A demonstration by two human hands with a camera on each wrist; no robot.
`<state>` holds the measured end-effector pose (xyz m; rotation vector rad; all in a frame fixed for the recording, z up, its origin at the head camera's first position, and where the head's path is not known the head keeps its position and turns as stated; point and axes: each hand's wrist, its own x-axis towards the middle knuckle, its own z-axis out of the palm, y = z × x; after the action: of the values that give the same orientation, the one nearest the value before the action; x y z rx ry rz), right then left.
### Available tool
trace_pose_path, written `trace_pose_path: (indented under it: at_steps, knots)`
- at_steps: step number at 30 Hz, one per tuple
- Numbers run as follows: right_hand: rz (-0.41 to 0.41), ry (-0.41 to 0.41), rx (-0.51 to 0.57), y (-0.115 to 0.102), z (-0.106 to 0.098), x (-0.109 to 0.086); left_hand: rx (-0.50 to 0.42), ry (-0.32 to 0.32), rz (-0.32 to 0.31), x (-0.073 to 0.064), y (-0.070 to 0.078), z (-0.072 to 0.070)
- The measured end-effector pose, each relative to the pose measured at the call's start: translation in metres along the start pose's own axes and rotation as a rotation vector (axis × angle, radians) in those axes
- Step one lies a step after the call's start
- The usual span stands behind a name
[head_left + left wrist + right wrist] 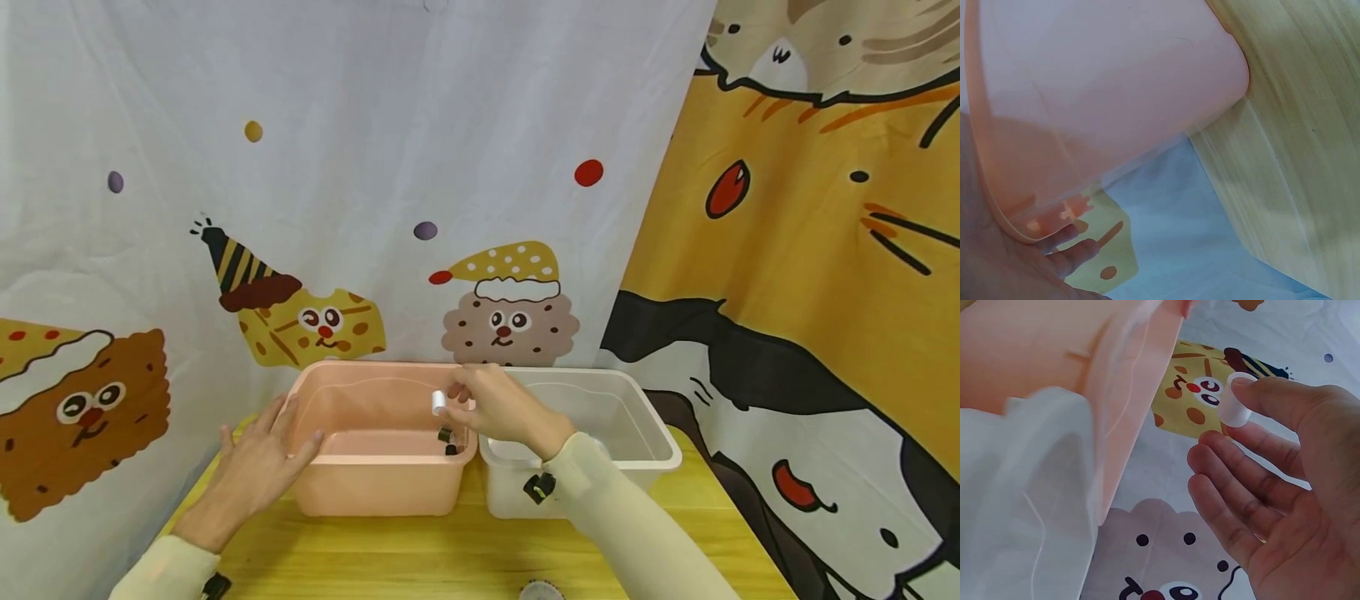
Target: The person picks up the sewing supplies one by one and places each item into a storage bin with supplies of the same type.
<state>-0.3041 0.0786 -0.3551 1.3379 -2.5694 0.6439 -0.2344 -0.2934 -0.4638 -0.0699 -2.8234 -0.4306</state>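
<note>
My right hand pinches a small white hollow cylinder between thumb and index finger. It is held above the right end of a pink plastic bin. In the right wrist view the cylinder shows a round open end near the thumb, and the other fingers are loosely bent. My left hand rests against the left end of the pink bin, its fingers fairly straight. The left wrist view has the fingers outside the bin's rim. Small dark pieces lie at the right end inside the pink bin.
A white plastic bin stands right beside the pink one, partly covered by my right forearm. Both are on a yellow wooden table. A round greyish object is cut off at the bottom edge. A printed cloth hangs behind.
</note>
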Motion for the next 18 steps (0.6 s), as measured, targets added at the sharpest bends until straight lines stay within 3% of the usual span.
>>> trace_pose_path:
  at_steps: [10,18]
  knots:
    - [0.019,-0.055,0.022,0.002,0.003,0.04,-0.026,-0.015,-0.015,0.004,0.0,-0.002]
    - [0.084,-0.156,0.033,0.003,0.016,0.054,-0.019,-0.028,-0.02,0.002,0.001,-0.002]
